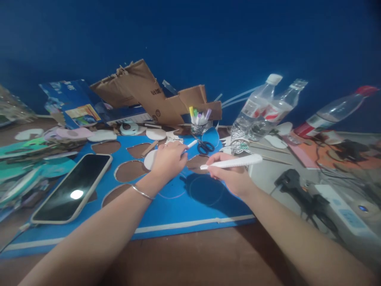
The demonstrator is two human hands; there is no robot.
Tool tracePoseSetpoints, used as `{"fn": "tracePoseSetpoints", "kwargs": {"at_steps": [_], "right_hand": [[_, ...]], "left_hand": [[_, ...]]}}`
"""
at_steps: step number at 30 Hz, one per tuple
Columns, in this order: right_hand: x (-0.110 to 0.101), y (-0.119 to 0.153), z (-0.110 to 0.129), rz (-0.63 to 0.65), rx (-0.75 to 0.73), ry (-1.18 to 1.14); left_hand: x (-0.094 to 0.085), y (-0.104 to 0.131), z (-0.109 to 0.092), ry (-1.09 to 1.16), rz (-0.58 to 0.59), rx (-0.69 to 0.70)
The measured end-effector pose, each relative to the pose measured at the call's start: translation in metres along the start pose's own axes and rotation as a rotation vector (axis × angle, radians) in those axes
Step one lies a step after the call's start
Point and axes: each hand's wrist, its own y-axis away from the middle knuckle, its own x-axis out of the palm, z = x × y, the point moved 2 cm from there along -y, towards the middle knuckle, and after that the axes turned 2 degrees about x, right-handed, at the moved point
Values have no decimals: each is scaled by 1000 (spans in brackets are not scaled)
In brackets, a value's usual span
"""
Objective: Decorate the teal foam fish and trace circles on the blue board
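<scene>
White utility knife [235, 162] gripped in right hand [233, 178], long axis near-horizontal, tip pointing left toward left hand [168, 161]. Left hand closed around a small white pen-like piece [192, 143], pressing down on blue foam sheet [178, 198] on brown tabletop [193, 254]. Pencilled circle [206, 190] just below and between both hands, right hand nearer. Phone [73, 186] lying on sheet at left, beside round cut-out holes [131, 171]. Farther back: scissors [204, 146], marker cup [199, 119], torn cardboard [149, 91], plastic bottles [262, 111]. Glue gun [293, 184] at right.
</scene>
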Motion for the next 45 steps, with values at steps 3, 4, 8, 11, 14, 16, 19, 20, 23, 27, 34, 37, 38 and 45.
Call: {"fn": "tracePoseSetpoints", "kwargs": {"at_steps": [3, 4, 8, 11, 14, 16, 19, 20, 23, 27, 34, 37, 38, 45], "right_hand": [[-2, -3, -6, 13, -2, -134], [-2, -4, -8, 19, 15, -164], [-5, -8, -11, 43, 127, -129], [-8, -8, -9, 30, 143, -101], [-10, -8, -4, 21, 109, -72], [-7, -9, -1, 11, 107, -27], [3, -16, 4, 32, 125, 57], [7, -19, 4, 48, 125, 76], [17, -29, 1, 70, 102, 87], [21, -36, -14, 63, 88, 57], [20, -35, -25, 10, 25, 95], [20, -35, -25, 23, 24, 102], [21, -35, -25, 25, 26, 99], [21, -35, -25, 29, 36, 56]], "left_hand": [[1, -1, -1, 5, 27, -1], [2, -1, -1, 9, 39, 0], [4, -2, -1, 27, 66, -2], [5, -2, 1, 34, 58, -12], [6, -3, 2, 21, 59, -10], [6, -3, 1, 7, 69, -7], [4, -2, -1, -9, 74, 0], [3, -2, -1, -16, 69, 5], [2, -1, -3, -41, 61, 16], [3, -2, -3, -61, 65, 23], [6, -2, -1, -56, 80, 27], [7, -2, -1, -45, 82, 29], [7, -2, -1, -42, 80, 27], [7, -2, -1, -36, 63, 26]]}}
